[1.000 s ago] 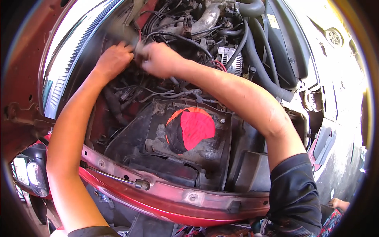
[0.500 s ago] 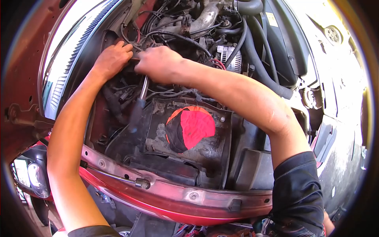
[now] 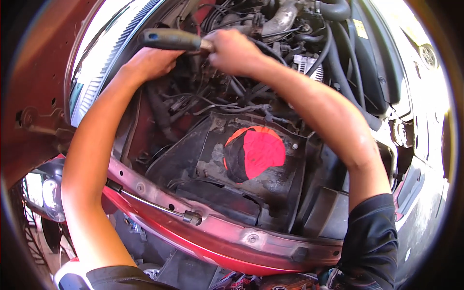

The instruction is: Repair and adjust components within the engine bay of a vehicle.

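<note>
My right hand point(image 3: 229, 53) is closed on a metal tool with a dark grey grip point(image 3: 169, 39) that has a blue-edged hole in it; the grip lies level, out to the left above my left hand. My left hand point(image 3: 152, 64) is at the back left of the engine bay, its fingers curled just under that grip, beside dark hoses and wires; what they hold is hidden. A red, orange and black cap or cloth point(image 3: 261, 154) lies on the bare tray point(image 3: 208, 166) below my hands.
The raised red hood point(image 3: 34, 87) is at the left. Right of my hands are the metal intake point(image 3: 285, 17), alternator point(image 3: 307, 65) and black hoses point(image 3: 338, 77). The red front panel point(image 3: 227, 237) with a metal strut point(image 3: 154, 203) crosses the lower part.
The tool has swung from hanging downward to lying level, pointing left. My right hand has risen. The view has shifted, so the bay appears further right.
</note>
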Available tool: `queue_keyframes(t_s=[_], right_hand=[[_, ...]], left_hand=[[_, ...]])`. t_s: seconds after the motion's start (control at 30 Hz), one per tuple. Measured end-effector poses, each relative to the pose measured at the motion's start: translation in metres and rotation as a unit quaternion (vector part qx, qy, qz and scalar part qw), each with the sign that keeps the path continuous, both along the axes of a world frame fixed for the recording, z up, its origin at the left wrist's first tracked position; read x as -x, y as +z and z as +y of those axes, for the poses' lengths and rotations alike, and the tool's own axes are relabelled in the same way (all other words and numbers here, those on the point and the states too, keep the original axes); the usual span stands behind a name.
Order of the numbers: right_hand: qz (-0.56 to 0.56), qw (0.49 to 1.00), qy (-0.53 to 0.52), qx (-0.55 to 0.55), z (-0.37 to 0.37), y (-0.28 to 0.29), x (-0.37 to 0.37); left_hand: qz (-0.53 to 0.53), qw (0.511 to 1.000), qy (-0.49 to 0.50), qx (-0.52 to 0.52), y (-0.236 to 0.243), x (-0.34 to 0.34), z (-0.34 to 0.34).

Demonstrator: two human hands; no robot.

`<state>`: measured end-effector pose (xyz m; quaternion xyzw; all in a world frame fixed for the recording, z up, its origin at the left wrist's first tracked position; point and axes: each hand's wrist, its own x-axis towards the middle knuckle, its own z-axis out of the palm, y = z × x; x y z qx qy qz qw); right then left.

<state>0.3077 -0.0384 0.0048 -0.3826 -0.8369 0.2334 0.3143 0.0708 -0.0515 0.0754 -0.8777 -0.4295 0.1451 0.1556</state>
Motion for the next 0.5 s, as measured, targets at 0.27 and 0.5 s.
queue_keyframes(t_s=[0.27, 0.5], right_hand=[[-0.032, 0.999, -0.037, 0.011, 0.001, 0.004, 0.013], [-0.07, 0.996, -0.028, 0.041, 0.004, 0.022, 0.015]], left_hand=[[-0.208, 0.97, -0.077, -0.104, 0.035, 0.016, 0.015], [-0.224, 0.968, 0.087, -0.071, 0.03, 0.004, 0.011]])
